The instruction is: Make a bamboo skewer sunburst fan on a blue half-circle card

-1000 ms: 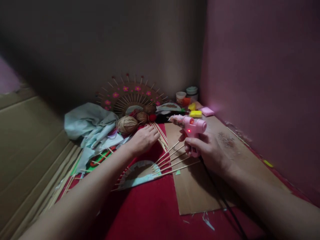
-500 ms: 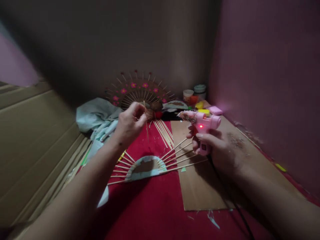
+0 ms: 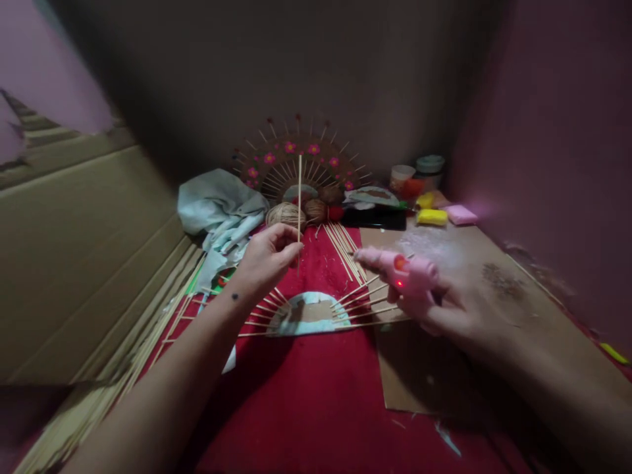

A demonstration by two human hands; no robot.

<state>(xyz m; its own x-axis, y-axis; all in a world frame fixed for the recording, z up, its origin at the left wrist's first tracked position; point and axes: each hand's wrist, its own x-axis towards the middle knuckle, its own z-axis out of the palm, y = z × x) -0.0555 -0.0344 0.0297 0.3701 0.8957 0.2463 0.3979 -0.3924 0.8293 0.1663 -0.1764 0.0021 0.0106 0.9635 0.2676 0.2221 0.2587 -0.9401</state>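
Between the thumb and fingers of my left hand (image 3: pixel 273 257) a thin wooden stick (image 3: pixel 299 191) stands nearly upright. My right hand (image 3: pixel 447 306) is wrapped round a pink hot glue gun (image 3: pixel 415 276) with a lit red light; its nozzle points left. Below both hands a half-ring of card (image 3: pixel 309 324), partly covered in pale paper, lies on the red cloth. Sticks (image 3: pixel 363 304) fan out from its left and right ends, while its top middle carries none. More loose sticks (image 3: pixel 340 250) lie in a row behind it.
At the back stands a finished-looking stick fan with pink flowers (image 3: pixel 290 148), behind balls of twine (image 3: pixel 286 214). A cardboard sheet (image 3: pixel 409 388) lies right, near yellow packets (image 3: pixel 432 217) and cups (image 3: pixel 402 174). Crumpled pale cloth (image 3: pixel 217 197) and upright cardboard (image 3: pixel 99 263) are left.
The stick in my left hand now stands upright and shows clearly above the fingers. The glue gun is lower and tipped more level. The whole view has shifted.
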